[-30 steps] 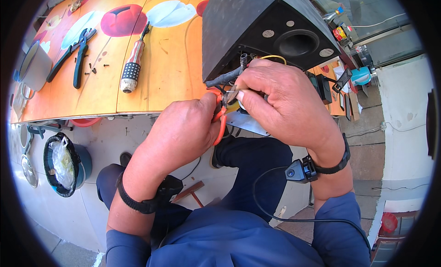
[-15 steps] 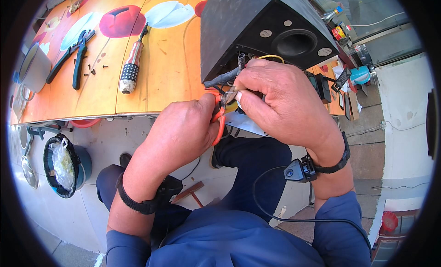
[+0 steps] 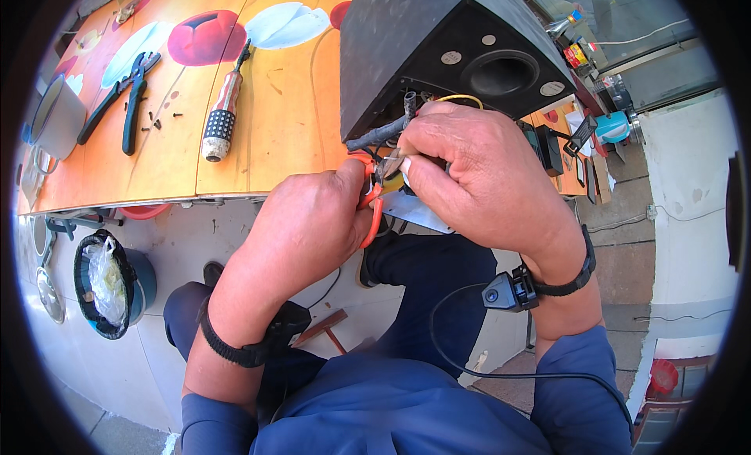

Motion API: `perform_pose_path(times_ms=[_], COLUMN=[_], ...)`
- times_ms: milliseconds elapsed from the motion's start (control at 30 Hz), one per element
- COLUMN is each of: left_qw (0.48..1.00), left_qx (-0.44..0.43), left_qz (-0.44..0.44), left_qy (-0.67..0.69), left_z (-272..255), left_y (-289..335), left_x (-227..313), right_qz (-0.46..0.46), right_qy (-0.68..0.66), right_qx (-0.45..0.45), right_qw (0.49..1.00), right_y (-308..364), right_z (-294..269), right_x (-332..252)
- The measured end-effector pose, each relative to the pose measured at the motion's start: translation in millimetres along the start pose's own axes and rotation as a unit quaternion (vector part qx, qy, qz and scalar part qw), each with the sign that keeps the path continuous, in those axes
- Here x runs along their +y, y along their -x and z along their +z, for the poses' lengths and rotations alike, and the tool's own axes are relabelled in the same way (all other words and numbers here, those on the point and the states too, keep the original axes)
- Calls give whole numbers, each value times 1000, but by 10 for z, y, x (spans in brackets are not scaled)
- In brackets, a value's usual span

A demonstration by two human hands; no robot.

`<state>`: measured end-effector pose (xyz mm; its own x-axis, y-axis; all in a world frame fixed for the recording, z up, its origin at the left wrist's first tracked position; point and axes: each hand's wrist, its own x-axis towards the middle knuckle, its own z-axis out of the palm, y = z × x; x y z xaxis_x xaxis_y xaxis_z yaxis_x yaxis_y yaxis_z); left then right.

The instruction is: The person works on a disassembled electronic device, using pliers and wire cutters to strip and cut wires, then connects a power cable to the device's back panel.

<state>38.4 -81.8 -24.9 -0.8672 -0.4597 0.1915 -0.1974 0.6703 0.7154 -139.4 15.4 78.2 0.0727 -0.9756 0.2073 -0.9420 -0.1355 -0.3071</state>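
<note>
My left hand [image 3: 313,216] is wrapped round a pair of orange-handled pliers [image 3: 375,212]. Their metal jaws point up and right, towards the fingertips of my right hand [image 3: 477,173]. Thumb and forefinger of that hand pinch a thin wire right at the jaws; most of it is hidden by the fingers. Just behind both hands, a thick dark sleeved cable [image 3: 378,134] runs out by the lower edge of a black speaker box [image 3: 391,52]. A yellow wire [image 3: 461,97] loops above my right knuckles. Other thin wires crowd beneath the hands, partly covered.
On the painted wooden table [image 3: 176,169] lie wire strippers [image 3: 133,103], a screwdriver [image 3: 223,115] and several small screws [image 3: 156,125]. A mug [image 3: 59,118] stands at its left end. Below is a lined bucket [image 3: 141,279]. A cable [image 3: 469,369] trails from the device on my right wrist.
</note>
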Motion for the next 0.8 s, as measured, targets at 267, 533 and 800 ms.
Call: perform_pose_path(times_ms=[267,533,800], left_qw=[1000,1000,994], left_qx=[1,7,15], left_qz=[-7,-11,-17], left_qy=[-22,-17,110], left_z=[-6,5,-85], left_y=[8,12,48], left_x=[7,3,-113], right_qz=[-7,-6,13], right_qy=[-2,3,-14], right_qx=[8,-3,-5], right_qw=[1000,1000,1000], right_y=[-5,-4,-4], right_z=[8,-17,-22], right_x=[1,-3,14])
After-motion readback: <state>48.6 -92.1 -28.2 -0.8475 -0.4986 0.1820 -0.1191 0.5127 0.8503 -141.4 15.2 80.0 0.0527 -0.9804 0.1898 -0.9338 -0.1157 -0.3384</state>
